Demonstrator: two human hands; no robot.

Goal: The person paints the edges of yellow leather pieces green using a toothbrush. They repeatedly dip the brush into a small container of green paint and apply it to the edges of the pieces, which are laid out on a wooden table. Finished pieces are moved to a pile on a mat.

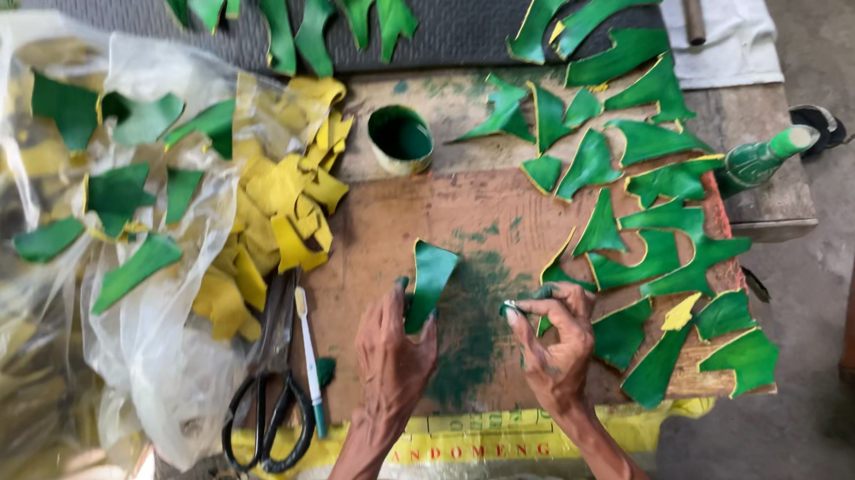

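Green paint goes onto a cut yellow piece at the stained board.

The left hand (pixel 392 358) pinches the curved green-painted piece (pixel 430 282) between thumb and fingertips, above the knuckles. The right hand (pixel 555 341) has its fingers closed tight on a small paint applicator (pixel 511 309), touching the cardboard work board (pixel 467 237). Wet paint could smear onto fingers or neighbouring painted pieces (pixel 664 253), just right of the fingertips.

Daylight falls on a grey concrete floor (pixel 814 32) at three o'clock; a dark rubber mat (pixel 462 12) lies at twelve o'clock.
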